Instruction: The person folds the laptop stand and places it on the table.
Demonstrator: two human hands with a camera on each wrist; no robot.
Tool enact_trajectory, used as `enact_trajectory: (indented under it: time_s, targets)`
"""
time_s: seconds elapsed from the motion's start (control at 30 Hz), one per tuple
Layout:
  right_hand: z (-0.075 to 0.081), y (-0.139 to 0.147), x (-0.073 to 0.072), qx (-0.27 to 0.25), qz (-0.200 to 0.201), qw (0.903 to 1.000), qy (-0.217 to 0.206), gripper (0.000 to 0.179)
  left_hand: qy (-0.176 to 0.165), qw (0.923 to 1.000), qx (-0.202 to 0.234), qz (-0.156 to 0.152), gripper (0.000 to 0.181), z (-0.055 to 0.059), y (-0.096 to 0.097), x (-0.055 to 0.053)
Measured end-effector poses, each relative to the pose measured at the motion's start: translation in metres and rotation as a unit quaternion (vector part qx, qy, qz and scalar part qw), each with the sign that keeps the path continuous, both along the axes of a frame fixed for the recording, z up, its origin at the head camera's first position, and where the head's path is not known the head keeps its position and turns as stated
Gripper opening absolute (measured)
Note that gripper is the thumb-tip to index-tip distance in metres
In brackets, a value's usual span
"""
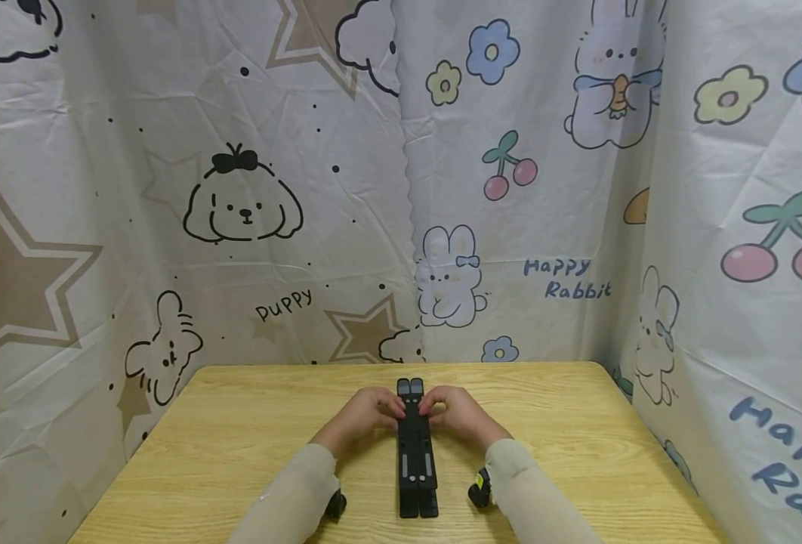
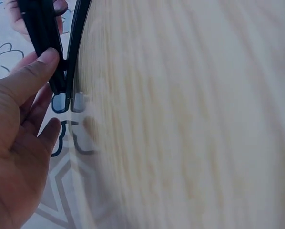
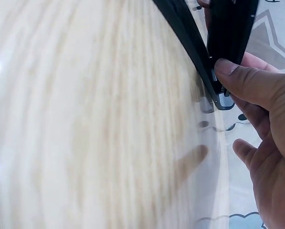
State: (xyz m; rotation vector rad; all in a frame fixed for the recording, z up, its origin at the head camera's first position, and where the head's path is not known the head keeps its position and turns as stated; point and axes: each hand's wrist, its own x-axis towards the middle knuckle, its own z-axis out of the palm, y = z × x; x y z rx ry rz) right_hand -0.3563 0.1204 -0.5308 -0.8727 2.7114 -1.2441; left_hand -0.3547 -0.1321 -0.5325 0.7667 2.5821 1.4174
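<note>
A black folding laptop stand (image 1: 413,446) with grey pads lies lengthwise on the wooden table, its two long halves side by side. From the left, my left hand (image 1: 368,410) grips its far part between thumb and fingers. My right hand (image 1: 464,412) does the same from the right side. In the left wrist view, an upper bar of the stand (image 2: 41,38) rises at an angle from a lower bar, with the thumb on it. The right wrist view shows the same narrow V in the stand (image 3: 230,36), meeting near the grey-padded end.
The light wooden table (image 1: 258,423) reaches back to a hanging cloth (image 1: 347,227) printed with puppies, rabbits and stars. More cloth hangs along the left and right sides. A small black device (image 1: 480,489) sits at the right wrist, another (image 1: 336,505) at the left.
</note>
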Motion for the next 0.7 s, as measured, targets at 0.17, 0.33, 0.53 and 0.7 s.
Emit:
enact_trajectory:
  time_s: [0.17,0.33,0.53,0.7]
  targets:
    - [-0.003,0.002,0.002,0.020,0.026,0.9993,0.019,0.027,0.030,0.9985,-0.043,-0.015,0.017,-0.002,0.003,0.001]
    - [-0.002,0.002,0.003,0.048,0.045,0.9973,0.033,0.024,0.080,0.9898,-0.114,-0.027,0.018,0.005,0.009,0.005]
    - [0.005,-0.003,0.007,0.105,0.056,0.9898,0.078,0.022,0.107,0.9814,-0.157,-0.031,0.017,0.010,0.009,0.005]
    - [0.014,-0.008,0.011,0.176,0.067,0.9770,0.100,0.021,0.098,0.9780,-0.181,-0.034,0.015,0.012,0.007,0.008]
